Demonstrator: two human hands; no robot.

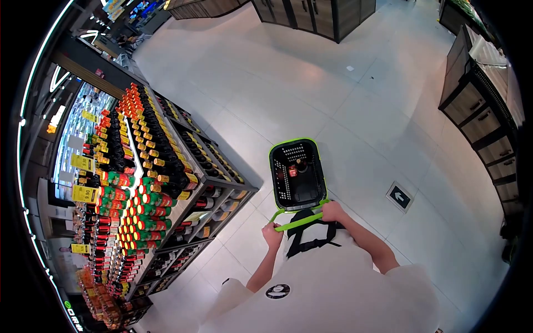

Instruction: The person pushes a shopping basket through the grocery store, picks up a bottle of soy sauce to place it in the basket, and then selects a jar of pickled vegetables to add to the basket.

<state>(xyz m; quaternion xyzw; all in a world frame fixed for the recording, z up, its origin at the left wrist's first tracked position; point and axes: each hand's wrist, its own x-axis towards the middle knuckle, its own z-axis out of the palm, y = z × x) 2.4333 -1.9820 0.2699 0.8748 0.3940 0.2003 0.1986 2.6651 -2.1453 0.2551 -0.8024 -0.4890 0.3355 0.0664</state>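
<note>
In front of my body stands a black shopping basket [298,191] with a bright green rim. Its green handle [300,222] reaches back toward me, and both my hands are on it. My left hand [272,235] is closed round the handle's left end. At the right end, my right hand [333,212] is wrapped round the same handle. Inside the basket lie a small red-labelled item [292,171] and a dark jar or bottle [301,165], too small to name exactly. A black strap [311,244] hangs at the front of my white shirt.
To my left rises a tall shelf display [222,205] packed with bottles and green-red jars [147,213], with yellow price tags [84,193]. Wooden cabinets [483,122] line the right, another cabinet [316,16] stands ahead. A floor arrow sign [399,196] lies on the tiles.
</note>
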